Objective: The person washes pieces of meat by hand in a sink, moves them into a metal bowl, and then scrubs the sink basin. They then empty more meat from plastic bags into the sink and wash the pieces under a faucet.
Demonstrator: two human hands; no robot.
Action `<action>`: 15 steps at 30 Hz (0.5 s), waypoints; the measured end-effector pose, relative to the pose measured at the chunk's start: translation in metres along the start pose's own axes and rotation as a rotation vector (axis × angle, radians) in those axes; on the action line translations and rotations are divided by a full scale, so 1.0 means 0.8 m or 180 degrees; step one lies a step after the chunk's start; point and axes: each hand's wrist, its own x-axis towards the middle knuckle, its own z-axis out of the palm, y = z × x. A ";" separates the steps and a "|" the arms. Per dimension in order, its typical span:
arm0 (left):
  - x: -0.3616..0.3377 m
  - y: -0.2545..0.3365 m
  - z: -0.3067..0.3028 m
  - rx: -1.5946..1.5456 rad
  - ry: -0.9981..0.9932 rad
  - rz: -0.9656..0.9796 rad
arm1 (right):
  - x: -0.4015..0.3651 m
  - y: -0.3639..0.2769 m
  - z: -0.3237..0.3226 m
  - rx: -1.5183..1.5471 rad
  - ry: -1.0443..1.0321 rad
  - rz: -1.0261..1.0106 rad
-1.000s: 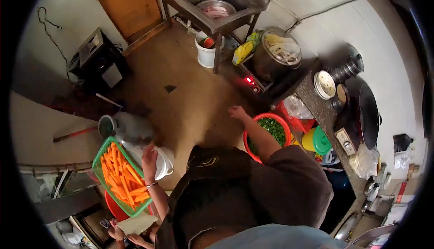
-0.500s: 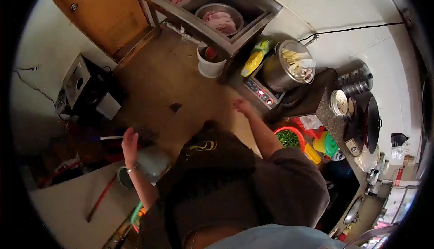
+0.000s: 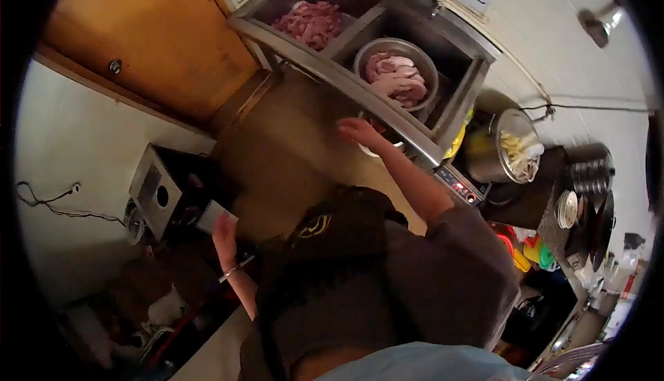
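My right hand [image 3: 355,131] is held out in the air in front of the sink, with loosely spread fingers and nothing visible in it. From above, it overlaps the near side of a white bucket [image 3: 367,151] partly hidden by my forearm. My left hand [image 3: 225,236], a bracelet at its wrist, is raised beside a black and silver box-shaped appliance [image 3: 153,191], its fingers extended and empty. Ahead stands a metal double sink [image 3: 373,25]. Pink raw meat pieces [image 3: 315,25] lie in its left basin, and a metal bowl [image 3: 434,77] of meat sits in the right one.
To the right, a large pot [image 3: 492,149] with pale contents stands by a lit induction cooker [image 3: 462,186]. Stacked bowls [image 3: 567,208] and a dark wok sit on the counter farther right. A wooden door [image 3: 152,42] is at the upper left. Dark clutter lies at the lower left.
The sink appears nearer and larger, and the view has shifted toward it. My right hand has moved up toward the sink front. My left hand now appears lower, beside the appliance.
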 end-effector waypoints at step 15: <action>0.613 0.052 -0.038 -0.0055 -0.0597 0.0546 | 0.373 -0.148 -0.002 0.0671 0.1610 -0.0143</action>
